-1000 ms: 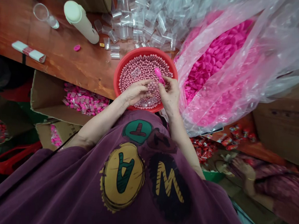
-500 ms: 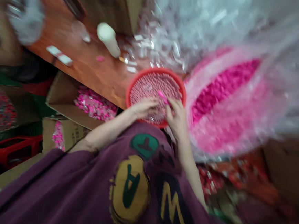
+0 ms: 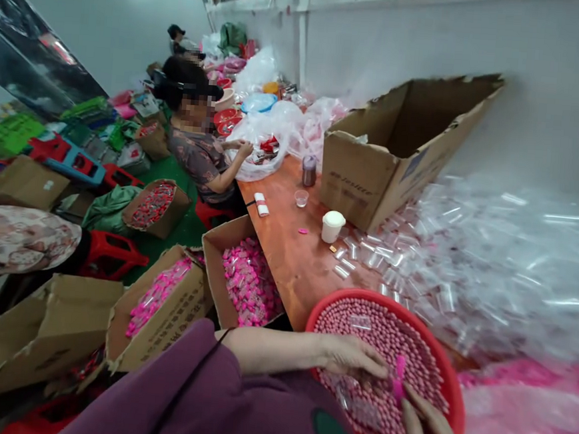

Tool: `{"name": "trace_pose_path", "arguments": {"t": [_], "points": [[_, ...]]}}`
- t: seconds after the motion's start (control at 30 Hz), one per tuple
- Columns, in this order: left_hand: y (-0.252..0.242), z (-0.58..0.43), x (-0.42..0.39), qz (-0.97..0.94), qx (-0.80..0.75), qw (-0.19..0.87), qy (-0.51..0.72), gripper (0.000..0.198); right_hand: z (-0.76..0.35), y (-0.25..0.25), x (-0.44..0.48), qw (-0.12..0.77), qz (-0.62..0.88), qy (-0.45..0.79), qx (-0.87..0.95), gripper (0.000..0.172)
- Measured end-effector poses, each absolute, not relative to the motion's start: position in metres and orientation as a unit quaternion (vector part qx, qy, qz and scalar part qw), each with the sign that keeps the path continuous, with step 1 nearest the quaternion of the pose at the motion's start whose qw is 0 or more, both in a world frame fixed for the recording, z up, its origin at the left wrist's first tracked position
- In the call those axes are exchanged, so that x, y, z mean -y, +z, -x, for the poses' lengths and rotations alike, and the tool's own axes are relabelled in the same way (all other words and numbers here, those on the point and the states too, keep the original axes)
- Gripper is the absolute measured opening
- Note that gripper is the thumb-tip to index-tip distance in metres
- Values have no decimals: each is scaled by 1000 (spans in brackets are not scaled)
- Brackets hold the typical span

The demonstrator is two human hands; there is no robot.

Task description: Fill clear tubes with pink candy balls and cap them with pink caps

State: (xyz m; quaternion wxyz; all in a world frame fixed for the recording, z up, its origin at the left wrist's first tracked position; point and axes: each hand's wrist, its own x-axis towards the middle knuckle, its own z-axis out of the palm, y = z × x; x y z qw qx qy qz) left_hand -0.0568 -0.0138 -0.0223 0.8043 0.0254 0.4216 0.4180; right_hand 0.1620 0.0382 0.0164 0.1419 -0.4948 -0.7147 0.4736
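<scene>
A red bowl (image 3: 445, 373) full of small pink beads stands at the near edge of the wooden table (image 3: 296, 261). My left hand (image 3: 353, 361) lies over the beads, fingers curled down into them. My right hand (image 3: 427, 432) is at the bowl's near side and pinches a small pink scoop (image 3: 399, 379) that stands up from the beads. Whether the left fingers hold anything is hidden.
Clear plastic vials (image 3: 467, 258) are heaped on the right, with an open cardboard box (image 3: 400, 145) behind them. A white cup (image 3: 332, 226) stands on the table. Boxes of pink packets (image 3: 247, 280) sit on the floor at left. Another person (image 3: 200, 143) works farther along the table.
The view has swung up and left from looking straight down to looking along the table. Both hands stay at the red bowl, the right still on the pink scoop.
</scene>
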Motion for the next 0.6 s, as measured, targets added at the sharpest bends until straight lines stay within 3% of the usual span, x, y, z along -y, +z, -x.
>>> {"name": "trace_pose_path", "arguments": {"t": [0.2,0.3,0.37,0.43,0.6], "points": [[8,54,21,-43,-455,784,419,36,-149,5,-35,253,358,302,847,41],[25,50,35,-11,-490,760,427,27,-147,16,-19,211,362,226,879,34],[31,50,44,4,-475,755,452,11,-146,22,-8,183,410,209,869,34],[31,53,47,23,-438,756,486,3,-149,22,-3,200,458,225,836,33],[28,53,42,70,-400,777,480,25,-157,9,2,318,525,352,707,29]]}}
